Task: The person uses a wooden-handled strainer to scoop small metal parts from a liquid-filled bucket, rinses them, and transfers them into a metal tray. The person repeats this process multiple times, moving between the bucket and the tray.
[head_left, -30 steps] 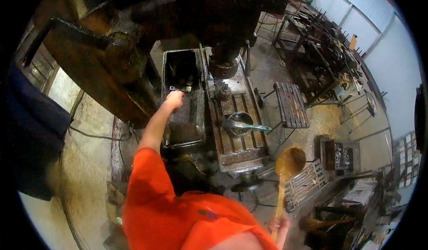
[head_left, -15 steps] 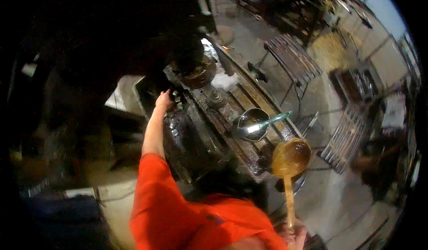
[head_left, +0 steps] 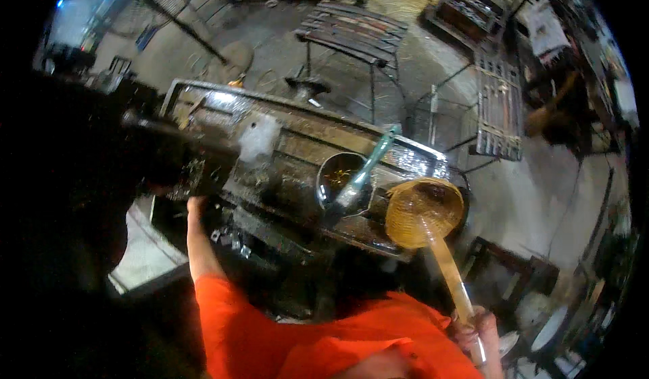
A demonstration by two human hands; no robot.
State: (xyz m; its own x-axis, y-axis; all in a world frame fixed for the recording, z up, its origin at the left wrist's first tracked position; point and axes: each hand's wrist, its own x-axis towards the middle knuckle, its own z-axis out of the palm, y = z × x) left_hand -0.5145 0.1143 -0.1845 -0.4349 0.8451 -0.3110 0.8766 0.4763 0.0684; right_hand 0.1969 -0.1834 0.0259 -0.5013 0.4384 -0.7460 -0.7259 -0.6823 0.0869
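My right hand point(head_left: 478, 333), at the lower right, is closed around the wooden handle of a long-handled woven strainer point(head_left: 424, 213). Its round wicker basket is raised at the right end of a wet metal machine tray point(head_left: 297, 119). Beside the basket, a bowl point(head_left: 323, 188) with yellowish bits inside sits on the tray. A brush point(head_left: 370, 165) with a green handle lies across that bowl. My left hand point(head_left: 197, 205) reaches forward to the lower edge of a dark machine block point(head_left: 215, 166); its fingers are hidden in shadow there.
Dark machinery fills the left side. Small metal pieces point(head_left: 236, 240) lie in the shadow near my left forearm. Past the tray stand a slatted stool point(head_left: 355, 31) and another slatted stand point(head_left: 499, 105). A box of metal parts point(head_left: 470, 7) is farther back.
The view has swung, so the tray now lies more crosswise. The strainer's handle tilts more, its basket still beside the bowl. My left hand's fingers have gone out of sight by the machine block.
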